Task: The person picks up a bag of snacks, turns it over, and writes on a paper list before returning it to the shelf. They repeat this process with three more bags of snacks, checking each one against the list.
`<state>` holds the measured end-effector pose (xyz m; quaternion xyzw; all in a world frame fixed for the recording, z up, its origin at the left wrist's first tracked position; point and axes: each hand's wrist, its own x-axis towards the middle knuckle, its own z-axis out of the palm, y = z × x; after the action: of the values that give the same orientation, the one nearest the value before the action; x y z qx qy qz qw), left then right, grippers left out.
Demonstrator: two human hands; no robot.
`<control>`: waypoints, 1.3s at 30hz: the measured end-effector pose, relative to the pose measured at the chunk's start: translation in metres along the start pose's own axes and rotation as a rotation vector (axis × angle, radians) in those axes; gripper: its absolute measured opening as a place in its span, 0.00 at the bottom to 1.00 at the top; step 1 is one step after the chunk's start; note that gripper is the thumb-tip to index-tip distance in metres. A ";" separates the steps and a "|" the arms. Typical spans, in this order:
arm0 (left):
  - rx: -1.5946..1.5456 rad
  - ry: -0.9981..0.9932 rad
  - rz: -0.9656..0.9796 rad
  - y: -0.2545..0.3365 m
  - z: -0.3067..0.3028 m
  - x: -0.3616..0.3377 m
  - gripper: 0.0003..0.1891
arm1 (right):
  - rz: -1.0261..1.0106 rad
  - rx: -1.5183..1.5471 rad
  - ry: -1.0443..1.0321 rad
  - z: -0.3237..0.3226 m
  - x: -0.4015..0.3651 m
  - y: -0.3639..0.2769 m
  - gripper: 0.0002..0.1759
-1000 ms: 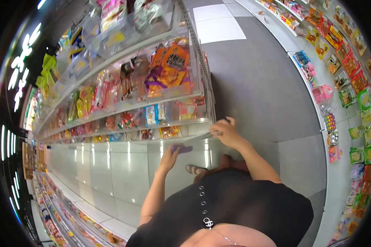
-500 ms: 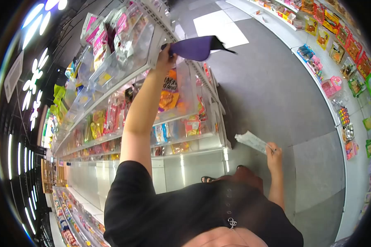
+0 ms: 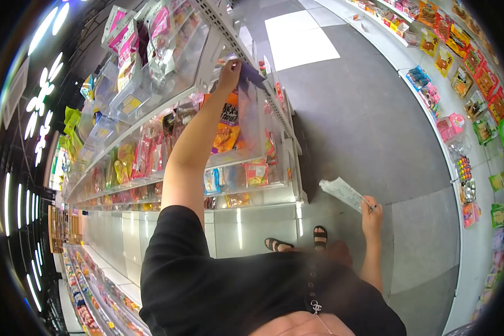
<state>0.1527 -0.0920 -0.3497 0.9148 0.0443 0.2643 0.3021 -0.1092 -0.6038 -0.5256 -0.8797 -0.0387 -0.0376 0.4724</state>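
My left hand (image 3: pixel 228 74) is raised at the end post of the shelf, fingers closed on a purple cloth (image 3: pixel 251 73) that lies against the perforated metal post (image 3: pixel 263 84). Just below it, an orange and black snack bag (image 3: pixel 227 131) stands in a clear bin. Low on the right, my right hand (image 3: pixel 371 213) grips a crumpled whitish printed wrapper (image 3: pixel 341 193), which points away to the upper left over the floor.
A shelf unit (image 3: pixel 168 103) with clear bins of bagged snacks fills the left. Another shelf (image 3: pixel 431 129) with colourful packets curves along the right. Between them runs a grey tiled floor (image 3: pixel 369 123). My sandalled feet (image 3: pixel 319 236) are beside the shelf's base.
The purple cloth, which stuck out over the aisle, now lies bunched at the post, partly behind it. My left hand has stayed near the post. Both sandals now show more fully.
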 end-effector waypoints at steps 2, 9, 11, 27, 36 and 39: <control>-0.043 -0.010 -0.020 -0.014 0.002 0.008 0.17 | -0.021 0.052 -0.020 0.003 0.010 -0.014 0.10; -0.190 0.049 0.208 0.118 -0.073 -0.139 0.13 | 0.136 0.575 -0.375 0.024 0.020 -0.056 0.10; -0.319 -0.021 0.114 0.128 -0.087 -0.213 0.15 | 0.130 0.966 -0.491 0.029 0.014 -0.073 0.11; -0.987 0.266 -0.836 0.136 -0.118 -0.464 0.26 | 0.235 0.861 -1.062 0.127 -0.021 -0.203 0.22; -1.174 0.456 -1.044 0.139 -0.121 -0.470 0.22 | 0.310 0.918 -1.077 0.143 -0.057 -0.233 0.22; -0.837 0.223 -0.801 0.144 -0.126 -0.477 0.30 | 0.156 0.746 -0.904 0.148 -0.060 -0.239 0.21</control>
<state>-0.3314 -0.2575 -0.3992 0.5966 0.3099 0.2190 0.7072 -0.1888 -0.3508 -0.4149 -0.5833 -0.1817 0.3920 0.6878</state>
